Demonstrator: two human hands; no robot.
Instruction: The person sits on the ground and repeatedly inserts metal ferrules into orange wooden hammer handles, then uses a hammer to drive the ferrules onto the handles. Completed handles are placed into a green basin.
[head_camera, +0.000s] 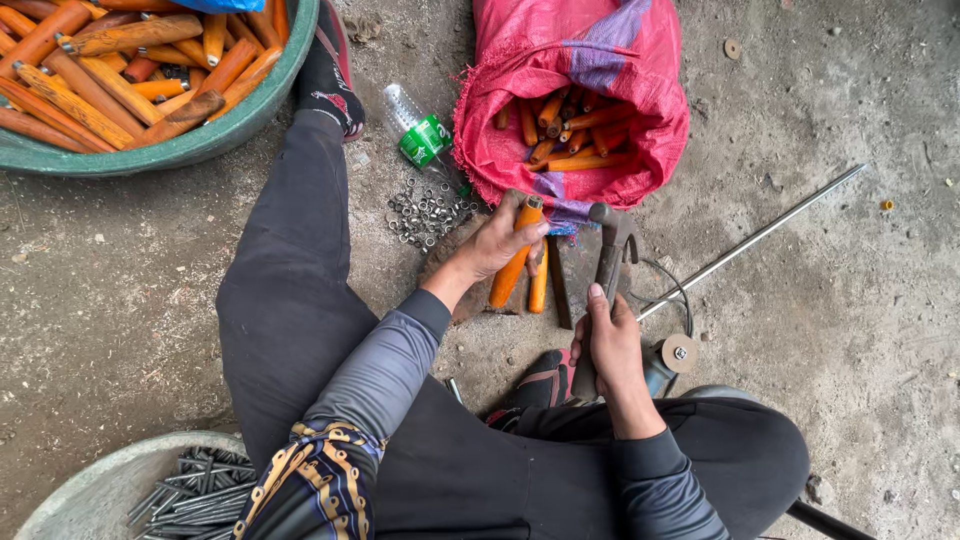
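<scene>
My left hand (497, 243) grips an orange wooden handle (512, 268) upright, its metal-ringed top end just below the mouth of the red sack. A second orange handle (539, 286) lies beside it on the ground. My right hand (611, 345) is shut on the shaft of a dark hammer (610, 240), whose head is raised just right of the handle. A flat dark metal block (575, 270) lies between both hands.
A red woven sack (590, 60) holds several orange handles. A green basin (215, 135) at top left is full of handles. Small metal rings (425, 212) lie by a plastic bottle (415, 128). A grey bowl (90, 490) holds dark metal rods. A long steel rod (760, 235) lies right.
</scene>
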